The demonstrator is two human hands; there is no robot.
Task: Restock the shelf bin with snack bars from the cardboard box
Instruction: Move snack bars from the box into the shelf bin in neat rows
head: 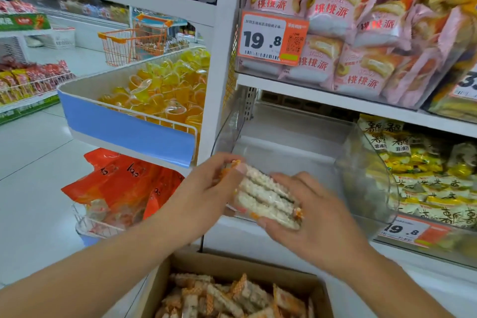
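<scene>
A stack of white snack bars in clear wrappers with orange ends is held between both hands, just in front of the clear plastic shelf bin. My left hand grips the stack's left end with curled fingers and thumb. My right hand grips its right end from below and behind. The bin looks bare inside. Below, an open cardboard box holds several more snack bars.
Pink pastry packs fill the shelf above, behind a 19.8 price tag. Yellow snack bags lie in the bin to the right. To the left are a tray of yellow jelly cups, orange bags and an orange cart.
</scene>
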